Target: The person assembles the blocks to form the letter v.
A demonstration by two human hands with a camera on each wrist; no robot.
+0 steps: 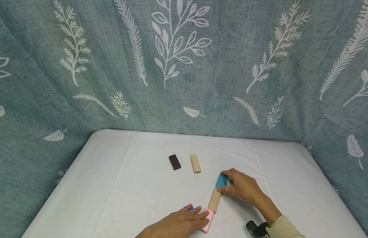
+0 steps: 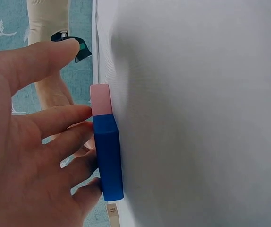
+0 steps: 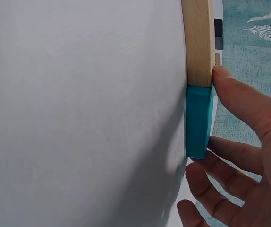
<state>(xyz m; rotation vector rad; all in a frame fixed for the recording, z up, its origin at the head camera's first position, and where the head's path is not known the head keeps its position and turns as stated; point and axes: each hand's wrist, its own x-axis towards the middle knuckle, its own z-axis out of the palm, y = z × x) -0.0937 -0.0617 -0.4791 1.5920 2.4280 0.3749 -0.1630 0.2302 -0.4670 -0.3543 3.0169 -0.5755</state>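
In the head view a line of blocks runs over the white table: a pink block [image 1: 207, 222], a plain wooden block [image 1: 214, 200] and a teal block [image 1: 221, 180] at the far end. My right hand [image 1: 242, 185] grips the teal block, fingers at its far end and thumb by its seam with the wooden block. My left hand [image 1: 184, 222] lies with straight fingers over the pink block and a blue block [image 1: 190, 208], mostly hidden there. In the left wrist view the fingertips touch the blue block [image 2: 108, 161], while the thumb stands apart.
A dark brown block [image 1: 174, 162] and another wooden block [image 1: 195, 163] lie farther back on the white table [image 1: 127, 185]. A black device [image 1: 256, 228] is at the right wrist. Leaf-patterned teal cloth [image 1: 213, 79] hangs behind the table and at both sides.
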